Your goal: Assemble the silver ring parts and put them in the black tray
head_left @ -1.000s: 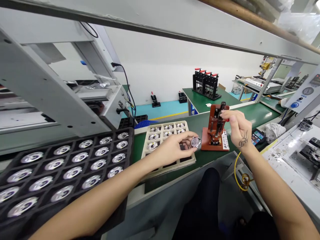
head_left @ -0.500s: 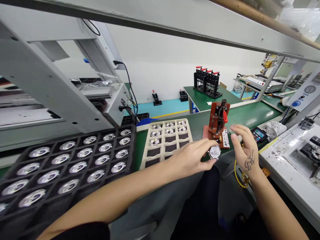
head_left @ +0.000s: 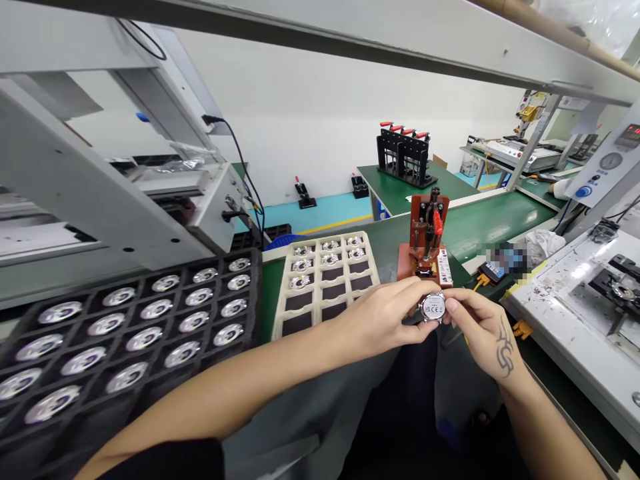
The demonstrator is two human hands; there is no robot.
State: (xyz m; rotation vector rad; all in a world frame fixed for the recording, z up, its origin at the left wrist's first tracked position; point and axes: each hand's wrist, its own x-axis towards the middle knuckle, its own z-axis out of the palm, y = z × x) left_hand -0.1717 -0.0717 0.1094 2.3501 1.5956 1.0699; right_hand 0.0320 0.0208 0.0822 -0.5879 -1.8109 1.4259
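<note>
A round silver watch case [head_left: 433, 307] is held back side up, and small print with a CE mark shows on its back. My left hand [head_left: 387, 310] pinches it between thumb and forefinger from the left. On the opposite edge, the thumb and fingers of my right hand [head_left: 477, 327] grip it too. Just behind the watch case stands a reddish-brown toggle press [head_left: 429, 230] with a red handle. To the left, a cream tray [head_left: 281, 287] carries several watch cases in its upper compartments; my left forearm covers its lower part.
A black foam tray [head_left: 257, 293] with several shiny round parts fills the left. Further right lie a dark handheld device [head_left: 500, 263], a white cloth [head_left: 543, 248] and a white machine bench [head_left: 560, 303]. A black multi-clamp fixture [head_left: 406, 157] stands on a green table behind.
My right hand has moved left and closed on the watch case's right edge; before, it was open and apart from it. My left hand keeps its pinch. The view has shifted slightly.
</note>
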